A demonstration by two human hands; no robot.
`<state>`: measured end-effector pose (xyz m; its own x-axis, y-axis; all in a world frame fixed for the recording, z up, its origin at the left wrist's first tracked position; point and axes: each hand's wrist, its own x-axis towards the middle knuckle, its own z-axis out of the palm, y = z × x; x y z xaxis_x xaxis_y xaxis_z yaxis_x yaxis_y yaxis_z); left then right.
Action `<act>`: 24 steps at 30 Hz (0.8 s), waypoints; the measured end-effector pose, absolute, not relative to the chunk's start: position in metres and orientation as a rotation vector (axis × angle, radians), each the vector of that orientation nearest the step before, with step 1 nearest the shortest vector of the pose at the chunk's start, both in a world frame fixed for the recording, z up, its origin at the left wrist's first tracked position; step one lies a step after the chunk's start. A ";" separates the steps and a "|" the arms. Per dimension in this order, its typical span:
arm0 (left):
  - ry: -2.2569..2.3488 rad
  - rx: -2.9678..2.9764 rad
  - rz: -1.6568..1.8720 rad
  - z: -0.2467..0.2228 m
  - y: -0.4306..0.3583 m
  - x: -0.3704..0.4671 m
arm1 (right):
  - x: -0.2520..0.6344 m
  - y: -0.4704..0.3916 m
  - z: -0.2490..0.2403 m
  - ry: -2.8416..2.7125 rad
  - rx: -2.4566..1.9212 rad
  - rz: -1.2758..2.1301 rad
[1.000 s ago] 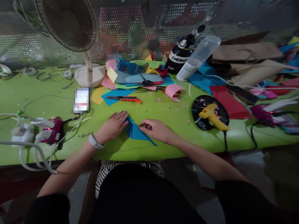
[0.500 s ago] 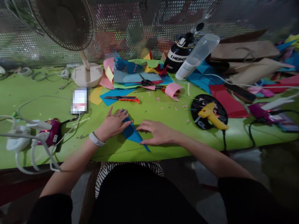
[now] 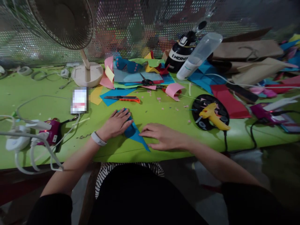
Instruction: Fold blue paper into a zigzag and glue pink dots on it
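A folded piece of blue paper (image 3: 134, 133) lies slantwise on the green table (image 3: 164, 115) in front of me, its narrow point toward the front edge. My left hand (image 3: 116, 124) rests flat on its upper part, fingers stretched out, covering the left side of the paper. At the paper's right edge is my right hand (image 3: 161, 136), thumb and fingers apart, fingertips beside or just touching it. Beyond the hands, an orange utility knife (image 3: 127, 99) lies partly over another blue paper scrap (image 3: 112, 101).
A yellow glue gun (image 3: 214, 116) rests on a round black tray (image 3: 198, 120) at right. A phone (image 3: 79, 100), a fan (image 3: 87, 75) and plugged power strips (image 3: 50, 131) stand left. Behind are scissors (image 3: 147, 82), paper pieces, a black bottle (image 3: 178, 56) and a clear bottle (image 3: 199, 56).
My right hand has drawn slightly to the right, its thumb coming off the blue paper's lower point. My left hand now lies flatter on the paper.
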<state>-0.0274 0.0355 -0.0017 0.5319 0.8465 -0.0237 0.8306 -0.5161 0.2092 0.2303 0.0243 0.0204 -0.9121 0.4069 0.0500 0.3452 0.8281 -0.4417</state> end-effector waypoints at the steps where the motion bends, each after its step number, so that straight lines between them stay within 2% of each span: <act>1: 1.399 2.568 0.121 -0.002 0.037 -0.030 | 0.233 0.027 0.023 -2.881 -0.575 0.691; 6: 1.303 2.558 0.159 -0.006 0.044 -0.041 | 0.235 0.029 0.021 -2.949 -0.507 0.639; 18: 1.320 2.549 0.214 -0.009 0.043 -0.041 | 0.222 0.024 -0.006 -2.660 -0.138 -0.214; 21: 1.311 2.524 0.325 -0.009 0.043 -0.043 | 0.222 0.026 -0.008 -2.626 -0.212 -0.183; 24: 1.323 2.514 0.353 -0.011 0.043 -0.043 | 0.219 0.031 -0.013 -2.647 -0.330 0.021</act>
